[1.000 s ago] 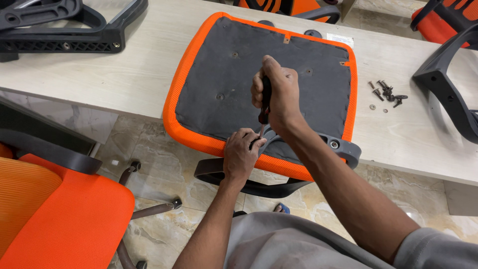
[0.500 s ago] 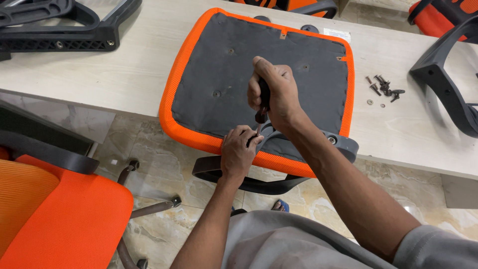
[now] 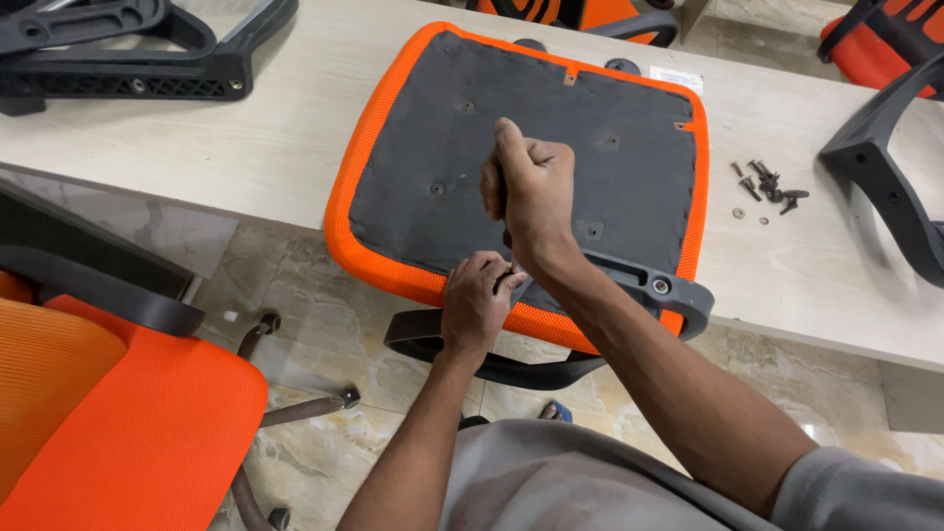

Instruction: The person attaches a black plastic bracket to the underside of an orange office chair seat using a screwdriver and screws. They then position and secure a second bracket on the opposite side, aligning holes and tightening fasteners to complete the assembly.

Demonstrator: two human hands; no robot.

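Pale wood-grain table [image 3: 246,147] over glossy beige marble floor tiles [image 3: 324,334]; orange mesh chair [image 3: 118,433] at left, black plastic frames [image 3: 128,49] on top.

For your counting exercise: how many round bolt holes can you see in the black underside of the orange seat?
5: upper left, left middle, upper right, lower right, one near the top-left corner. The right hand may hide more.

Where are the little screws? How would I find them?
Look at the long pale wooden table with the upside-down orange seat on it. Just to the right of the seat lies a small heap of dark screws, with two tiny washers beside it. They are the only small loose bits there.
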